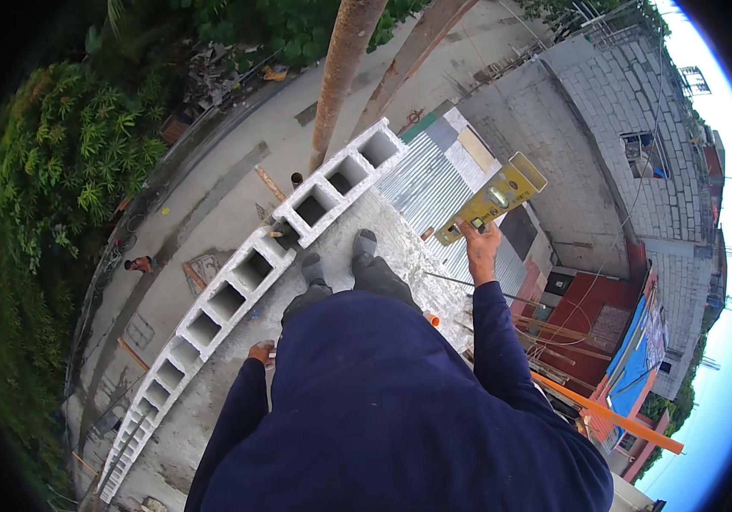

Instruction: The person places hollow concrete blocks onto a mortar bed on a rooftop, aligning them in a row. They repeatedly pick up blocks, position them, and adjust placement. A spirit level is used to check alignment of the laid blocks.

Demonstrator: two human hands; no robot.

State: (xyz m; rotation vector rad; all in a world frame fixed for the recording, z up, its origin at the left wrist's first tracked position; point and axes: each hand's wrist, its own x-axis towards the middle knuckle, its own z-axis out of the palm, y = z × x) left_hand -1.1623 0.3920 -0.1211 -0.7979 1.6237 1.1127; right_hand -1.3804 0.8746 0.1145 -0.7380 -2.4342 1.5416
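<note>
My right hand (482, 249) is raised at the right, thumb and fingers closed round the lower end of a yellow spirit level (487, 201). The level tilts up and away to the right, with a clear vial showing in its side. My left hand (262, 352) hangs low beside my body, near the hollow-block wall (239, 284) but apart from it. My torso hides part of that hand, and its fingers do not show clearly. Open cavities line the top of the wall, which curves from lower left to a higher block (329, 193) in front of my feet.
I stand on a rough concrete slab (387, 224) high above a paved lane. Two wooden poles (344, 72) rise beyond the wall. Corrugated metal roofing (424, 181) lies below at the right, near an orange pipe (613, 411). Another person (139, 264) is far below at left.
</note>
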